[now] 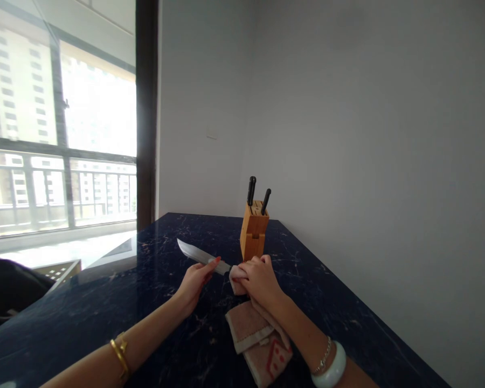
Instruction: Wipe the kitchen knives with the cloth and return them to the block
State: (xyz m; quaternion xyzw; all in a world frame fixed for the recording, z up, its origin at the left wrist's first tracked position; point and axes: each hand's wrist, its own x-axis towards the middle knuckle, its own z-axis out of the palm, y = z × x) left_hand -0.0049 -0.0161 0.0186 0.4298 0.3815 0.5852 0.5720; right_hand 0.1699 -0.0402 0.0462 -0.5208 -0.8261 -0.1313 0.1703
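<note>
A kitchen knife point(194, 252) is held between both hands above the dark table, its blade pointing to the far left. My left hand point(196, 281) pinches the blade, thumb on the upper side. My right hand point(261, 276) is closed around a pinkish towel point(255, 328), which wraps the knife's handle; the handle itself is mostly hidden. From that hand the rest of the towel hangs toward me, showing a pale border and a red pattern. Just beyond my right hand stands a wooden knife block point(254, 231) with black-handled knives point(251, 189) in its slots.
The dark blue marbled table point(157, 323) runs up to a grey wall point(367, 134) on the right and back. At the left is a large window point(97, 108) with a railing outside. A black object point(8, 291) sits beside the table's left edge.
</note>
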